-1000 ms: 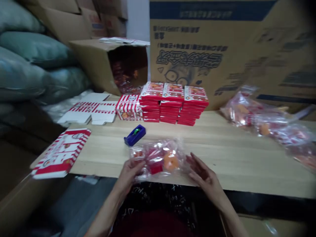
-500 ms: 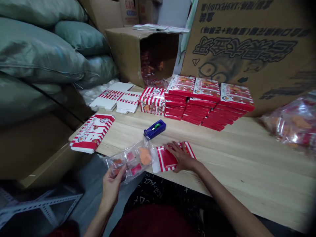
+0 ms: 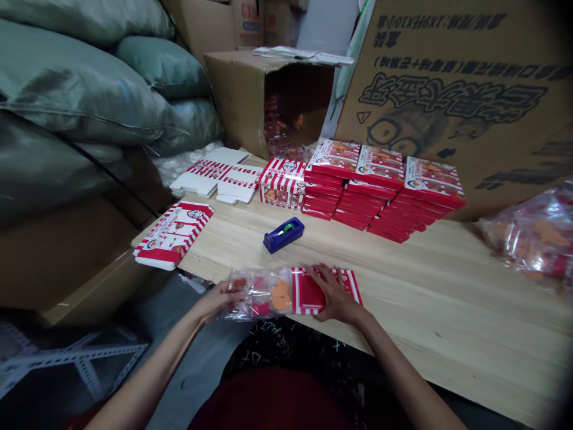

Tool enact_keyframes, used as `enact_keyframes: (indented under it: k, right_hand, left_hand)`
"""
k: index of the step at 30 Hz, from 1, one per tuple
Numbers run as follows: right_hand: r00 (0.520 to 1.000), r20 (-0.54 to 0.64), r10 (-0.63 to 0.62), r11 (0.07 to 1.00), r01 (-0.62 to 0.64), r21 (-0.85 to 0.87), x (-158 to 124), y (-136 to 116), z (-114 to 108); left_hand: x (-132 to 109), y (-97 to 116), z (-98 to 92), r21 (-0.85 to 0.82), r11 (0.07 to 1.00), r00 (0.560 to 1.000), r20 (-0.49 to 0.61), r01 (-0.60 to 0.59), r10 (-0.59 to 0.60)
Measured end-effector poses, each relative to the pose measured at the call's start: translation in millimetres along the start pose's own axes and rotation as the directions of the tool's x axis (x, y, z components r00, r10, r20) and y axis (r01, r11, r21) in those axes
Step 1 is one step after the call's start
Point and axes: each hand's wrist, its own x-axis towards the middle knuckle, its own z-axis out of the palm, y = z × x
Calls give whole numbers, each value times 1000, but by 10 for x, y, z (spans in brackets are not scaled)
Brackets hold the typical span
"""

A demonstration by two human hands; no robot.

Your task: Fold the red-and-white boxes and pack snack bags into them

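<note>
My left hand (image 3: 218, 300) pinches the left end of a clear plastic packet (image 3: 265, 295) of orange and red pieces. The packet's right end meets the open left end of a small red-and-white carton (image 3: 308, 294), at the table's front edge; how far it reaches inside is hard to tell. My right hand (image 3: 336, 297) grips that carton from above, fingers over the far side and thumb at the near side. Behind the packet lies a blue tape dispenser (image 3: 283, 235) with a green core.
Stacked red cartons (image 3: 380, 200) stand at the back. Flattened cartons (image 3: 176, 233) lie at the left edge, with more blanks (image 3: 237, 182) behind. A brown box (image 3: 235, 98) holds packets. Another pile of packets (image 3: 537, 233) sits at the right. Full sacks (image 3: 80, 89) are heaped at left.
My left hand has raised and levelled the packet and brought it right, against the carton's open end. My right hand stays on the carton. The view has shifted slightly.
</note>
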Motion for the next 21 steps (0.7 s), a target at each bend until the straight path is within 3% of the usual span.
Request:
enact_keyframes:
  k: [6,11,16,21]
  right_hand:
    - [1000,-5,11,1000,-11,-9,-6,-14,-22]
    - [989,-83,126,992,-127,0,-21,-45,-6]
    - [980,-138,140,990,-142,-4,-33,-40,37]
    - [985,-124,120,992,-124,-25,-32,-40,10]
  left_hand:
    - [241,213,107,102,994,990,136,-38,24]
    - [352,92,164,33,994,989,108,-106,102]
    - [377,20,50,45,996,995,69,-79,76]
    - [452,276,-132,108,994,996,90,-30,20]
